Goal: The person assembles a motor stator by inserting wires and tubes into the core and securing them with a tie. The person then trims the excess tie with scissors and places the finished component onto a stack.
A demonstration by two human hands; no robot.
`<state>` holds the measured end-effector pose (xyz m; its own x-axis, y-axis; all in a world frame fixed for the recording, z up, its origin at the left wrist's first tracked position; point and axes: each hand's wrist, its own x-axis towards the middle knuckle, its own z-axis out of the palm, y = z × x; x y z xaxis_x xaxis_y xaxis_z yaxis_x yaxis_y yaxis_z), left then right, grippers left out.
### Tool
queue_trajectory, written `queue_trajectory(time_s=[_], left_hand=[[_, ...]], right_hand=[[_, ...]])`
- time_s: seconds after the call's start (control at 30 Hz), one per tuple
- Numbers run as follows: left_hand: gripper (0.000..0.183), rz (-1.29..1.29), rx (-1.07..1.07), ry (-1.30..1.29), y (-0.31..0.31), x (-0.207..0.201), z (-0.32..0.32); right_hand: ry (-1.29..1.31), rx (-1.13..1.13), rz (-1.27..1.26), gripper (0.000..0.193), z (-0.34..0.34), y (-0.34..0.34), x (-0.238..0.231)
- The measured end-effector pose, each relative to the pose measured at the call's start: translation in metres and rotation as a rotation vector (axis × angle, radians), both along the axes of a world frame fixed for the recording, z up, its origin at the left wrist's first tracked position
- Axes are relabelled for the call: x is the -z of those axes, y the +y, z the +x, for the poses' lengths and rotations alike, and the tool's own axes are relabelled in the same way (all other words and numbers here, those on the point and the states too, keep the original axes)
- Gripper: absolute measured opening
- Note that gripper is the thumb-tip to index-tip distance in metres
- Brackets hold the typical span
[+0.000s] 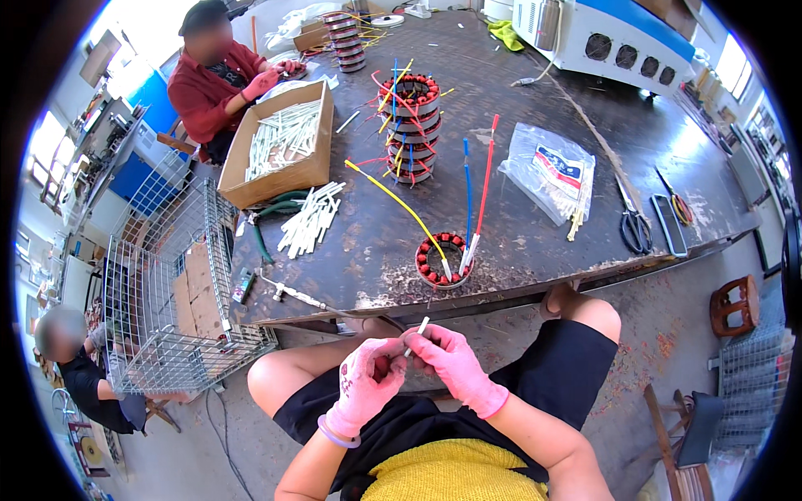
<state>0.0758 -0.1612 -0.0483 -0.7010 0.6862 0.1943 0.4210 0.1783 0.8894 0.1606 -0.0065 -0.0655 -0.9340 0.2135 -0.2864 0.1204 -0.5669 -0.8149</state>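
In front of the table edge, my two hands meet in pink gloves. Between their fingertips is a short white sleeve tube [423, 326], tilted, its upper end sticking out. My right hand [458, 367] pinches it. My left hand [369, 382] is closed with its fingertips at the tube's lower part; the exact grip is partly hidden. Just beyond, a motor stator [424, 271] with red windings sits at the table's near edge. A yellow lead [393, 196], a blue lead [469, 188] and a red lead [487, 179] rise from it, with white sleeves at their lower ends.
White tubes lie in a pile [311, 219] beside a cardboard box [317, 167] of more tubes. Stacked stators [413, 125] stand farther back. To the right are a plastic bag [543, 171], scissors [635, 230] and a phone [669, 224]. A wire cart [167, 309] and a co-worker [209, 83] are left.
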Motion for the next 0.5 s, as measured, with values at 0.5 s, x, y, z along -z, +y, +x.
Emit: queue_trajectory(time_s=[0.5], left_hand=[[0.046, -0.064, 0.533, 0.609, 0.092, 0.002, -0.106]], right_hand=[[-0.202, 0.000, 0.142, 0.030, 0.000, 0.012, 0.031]])
